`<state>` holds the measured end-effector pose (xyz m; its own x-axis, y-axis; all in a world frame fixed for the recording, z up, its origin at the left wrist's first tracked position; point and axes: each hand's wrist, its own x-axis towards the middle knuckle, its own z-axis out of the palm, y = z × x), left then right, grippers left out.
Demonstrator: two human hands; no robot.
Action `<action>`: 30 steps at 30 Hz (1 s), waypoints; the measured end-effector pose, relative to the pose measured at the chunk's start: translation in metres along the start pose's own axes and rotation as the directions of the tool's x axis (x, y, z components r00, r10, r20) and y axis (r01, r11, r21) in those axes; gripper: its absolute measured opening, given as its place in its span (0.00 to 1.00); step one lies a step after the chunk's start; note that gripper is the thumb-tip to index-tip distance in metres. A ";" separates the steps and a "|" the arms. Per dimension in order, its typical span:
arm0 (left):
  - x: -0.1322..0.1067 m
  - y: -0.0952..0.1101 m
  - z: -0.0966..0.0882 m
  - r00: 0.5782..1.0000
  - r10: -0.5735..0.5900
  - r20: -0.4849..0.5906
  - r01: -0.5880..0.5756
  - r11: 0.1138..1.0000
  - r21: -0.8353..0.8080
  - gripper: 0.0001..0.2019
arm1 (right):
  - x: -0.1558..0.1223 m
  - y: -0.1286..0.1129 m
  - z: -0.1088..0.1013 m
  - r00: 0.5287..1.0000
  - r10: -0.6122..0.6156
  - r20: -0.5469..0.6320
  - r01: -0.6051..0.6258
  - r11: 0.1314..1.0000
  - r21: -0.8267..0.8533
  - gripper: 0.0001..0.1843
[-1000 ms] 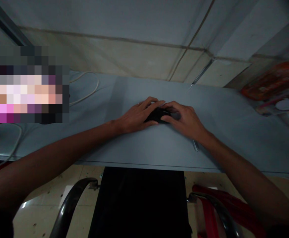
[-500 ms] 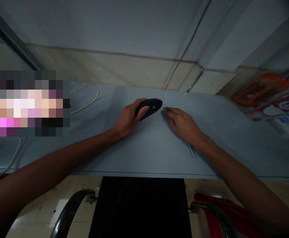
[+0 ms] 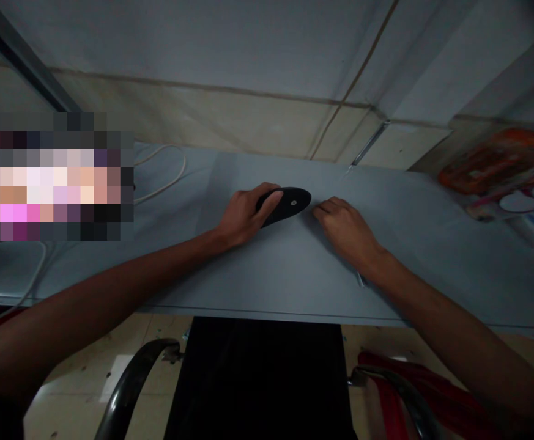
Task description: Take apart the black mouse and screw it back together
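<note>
My left hand (image 3: 243,214) grips a flat black oval object (image 3: 289,205) with a small pale dot on its face, holding it tilted just above the grey-blue table (image 3: 294,269). My right hand (image 3: 344,229) rests on the table just to the right of the object, with fingers curled and pinched together at the tips; whether anything is between them is too small to tell. The two hands are a short gap apart.
A white cable (image 3: 166,183) loops on the table at the left, next to a blurred-out patch. Colourful packages (image 3: 509,177) lie at the far right. A thin silver rod (image 3: 359,279) lies by my right wrist. Chair arms (image 3: 133,385) and a dark seat show below the table edge.
A second ago both hands were together over the black object. My left hand has since lifted and tilted it, and my right hand has drawn away to the right and curled its fingers.
</note>
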<state>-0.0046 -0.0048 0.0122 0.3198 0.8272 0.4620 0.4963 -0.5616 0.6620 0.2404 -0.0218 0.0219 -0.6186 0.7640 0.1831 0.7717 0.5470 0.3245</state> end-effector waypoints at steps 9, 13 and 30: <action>0.000 0.001 -0.001 0.999 0.002 0.041 -0.002 1.000 0.001 0.26 | 0.002 0.007 0.004 0.999 0.010 -0.045 -0.010 1.000 0.012 0.16; 0.000 0.001 -0.001 0.999 -0.007 0.049 0.007 1.000 0.006 0.26 | 0.002 0.007 0.003 0.999 0.003 -0.035 -0.002 1.000 0.025 0.16; 0.001 -0.001 0.000 0.996 -0.015 0.084 0.015 1.000 0.004 0.25 | 0.000 0.015 -0.014 0.948 0.236 -0.214 -0.070 0.809 0.583 0.08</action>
<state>-0.0048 -0.0038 0.0122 0.3788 0.8343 0.4006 0.5041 -0.5490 0.6666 0.2497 -0.0184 0.0402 -0.4357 0.7800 0.4491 0.7539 0.5889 -0.2913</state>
